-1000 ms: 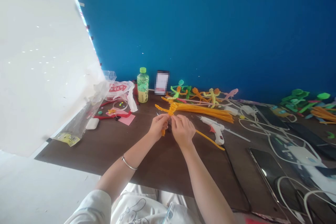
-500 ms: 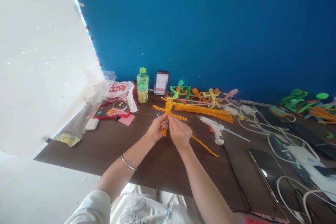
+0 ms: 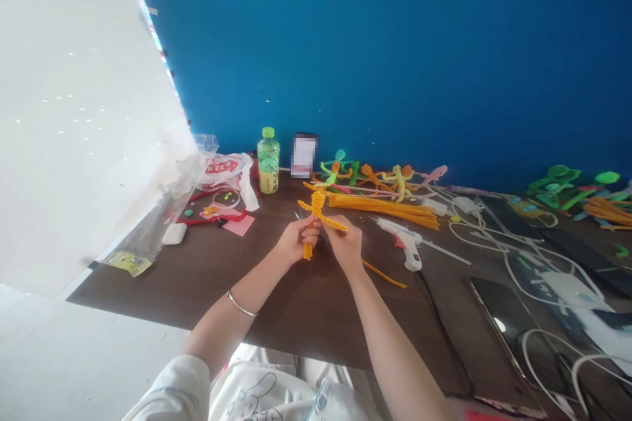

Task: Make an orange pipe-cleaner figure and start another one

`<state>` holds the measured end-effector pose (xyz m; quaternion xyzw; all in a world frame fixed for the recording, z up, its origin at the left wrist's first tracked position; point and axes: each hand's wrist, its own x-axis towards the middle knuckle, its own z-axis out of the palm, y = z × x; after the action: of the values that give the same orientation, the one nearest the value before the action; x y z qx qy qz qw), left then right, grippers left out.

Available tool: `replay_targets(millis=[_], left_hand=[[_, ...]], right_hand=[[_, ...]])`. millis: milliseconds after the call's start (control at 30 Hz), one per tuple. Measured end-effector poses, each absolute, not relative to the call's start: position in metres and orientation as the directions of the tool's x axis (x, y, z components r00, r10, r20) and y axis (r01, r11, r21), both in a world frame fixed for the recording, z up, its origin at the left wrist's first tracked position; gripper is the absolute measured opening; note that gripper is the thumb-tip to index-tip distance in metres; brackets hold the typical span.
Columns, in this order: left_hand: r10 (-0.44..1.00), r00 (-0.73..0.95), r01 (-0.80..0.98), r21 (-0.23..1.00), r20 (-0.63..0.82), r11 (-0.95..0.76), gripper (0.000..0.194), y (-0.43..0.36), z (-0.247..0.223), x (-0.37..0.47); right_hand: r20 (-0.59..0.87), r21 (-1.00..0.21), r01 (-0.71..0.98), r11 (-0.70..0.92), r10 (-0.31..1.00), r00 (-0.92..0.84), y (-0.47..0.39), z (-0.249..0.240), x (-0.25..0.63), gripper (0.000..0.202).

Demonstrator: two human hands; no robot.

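orange figure (image 3: 318, 202) spans narrower than before, left hand (image 3: 295, 241) pinching it; right hand's (image 3: 346, 247) grip unclear.

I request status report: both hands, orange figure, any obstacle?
Left hand holding orange pipe-cleaner figure below its arms; right hand close, contact unclear; white glue gun lying right, apart.

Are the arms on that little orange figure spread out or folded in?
Spread out: above the left hand, the orange figure has twisted arms pointing to opposite sides.
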<state>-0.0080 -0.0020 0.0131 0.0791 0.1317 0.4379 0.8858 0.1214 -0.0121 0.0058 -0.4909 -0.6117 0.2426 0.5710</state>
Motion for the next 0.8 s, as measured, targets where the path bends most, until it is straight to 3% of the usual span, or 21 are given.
replay_targets(millis=[133,267,400,533,667,800], left_hand=[[0.781,0.609,-0.719,0.318,-0.142,0.618,0.007,-0.0033,0.0136,-0.0091],[0.764,0.626,-0.689,0.346,-0.159,0.636,0.007,-0.0028,0.0128,-0.0091],[0.736,0.659,-0.662,0.345,-0.155,0.666,0.008,-0.0009,0.0100,-0.0098],[0.691,0.699,-0.622,0.319,-0.187,0.715,0.008,-0.0006,0.0102,-0.0112],[0.606,0.764,-0.551,0.264,-0.221,0.792,0.012,-0.0013,0.0138,-0.0127],[0.558,0.785,-0.504,0.244,-0.270,0.828,0.016,-0.0003,0.0161,-0.0128]], right_hand=[[0.300,-0.953,0.058,0.299,0.954,0.013,-0.0088,0.0091,0.1283,0.016],[0.184,-0.971,-0.155,0.182,0.983,0.000,-0.0076,0.0082,0.1296,0.015],[0.024,-0.967,-0.253,0.017,0.999,-0.027,-0.0088,0.0111,0.1290,0.020],[-0.097,-0.943,-0.291,-0.161,0.970,-0.221,-0.0099,0.0164,0.1300,0.022],[-0.114,-0.933,-0.290,-0.210,0.942,-0.315,-0.0086,0.0153,0.1317,0.018],[-0.155,-0.920,-0.311,-0.238,0.951,-0.269,-0.0061,0.0076,0.1297,0.019]])
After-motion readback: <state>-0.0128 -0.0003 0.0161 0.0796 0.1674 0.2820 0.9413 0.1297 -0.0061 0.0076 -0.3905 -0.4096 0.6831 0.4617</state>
